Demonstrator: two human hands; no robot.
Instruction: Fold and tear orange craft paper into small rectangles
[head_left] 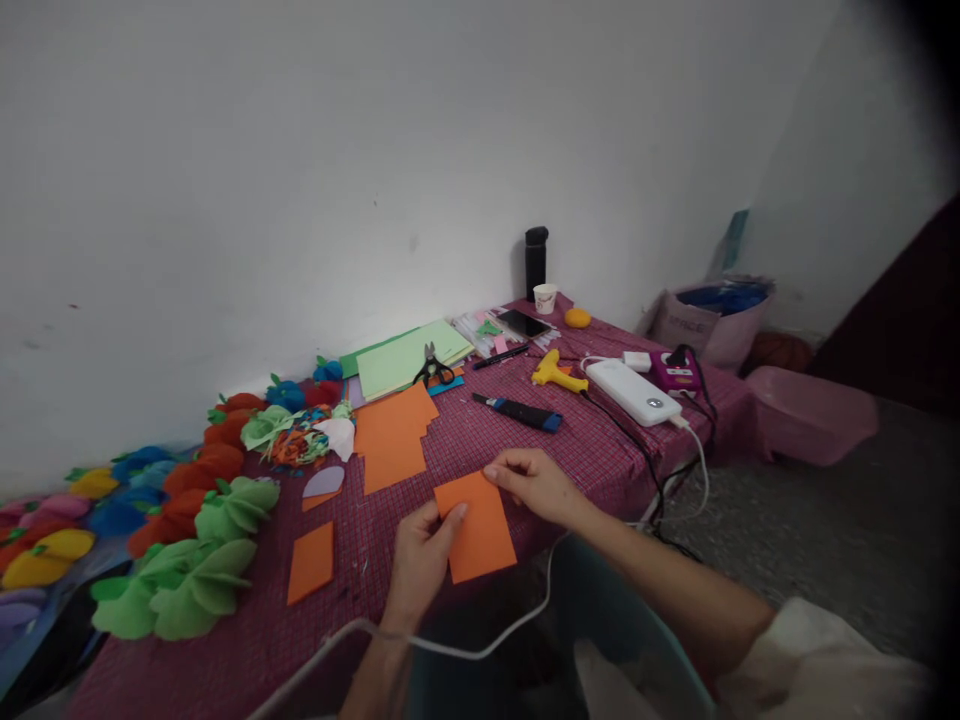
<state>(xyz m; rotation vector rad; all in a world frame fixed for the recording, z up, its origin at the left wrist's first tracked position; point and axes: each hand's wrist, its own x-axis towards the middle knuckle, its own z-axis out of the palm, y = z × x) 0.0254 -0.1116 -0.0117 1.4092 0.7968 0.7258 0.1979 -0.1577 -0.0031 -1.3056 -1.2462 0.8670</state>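
Between my two hands is a rectangle of orange paper (pixel 480 535), held over the table's front edge. My left hand (pixel 426 550) grips its left side, thumb on top. At the upper right corner my right hand (pixel 536 485) pinches the paper between thumb and fingers. Larger orange sheets (pixel 394 440) lie just beyond, and a smaller stack of orange pieces (pixel 311 562) is to the left. A utility knife (pixel 517 411) rests on the cloth past my right hand. Farther back, black-handled scissors (pixel 433 368) sit on light green sheets (pixel 382 362).
Green paper pumpkin-like shapes (pixel 187 580) and other coloured ones crowd the left. A yellow glue gun (pixel 559 372), white power bank (pixel 634 392) and purple power strip (pixel 675 372) with cables stand right. A white cable (pixel 480 652) crosses below my hands, above a teal bin (pixel 637 620).
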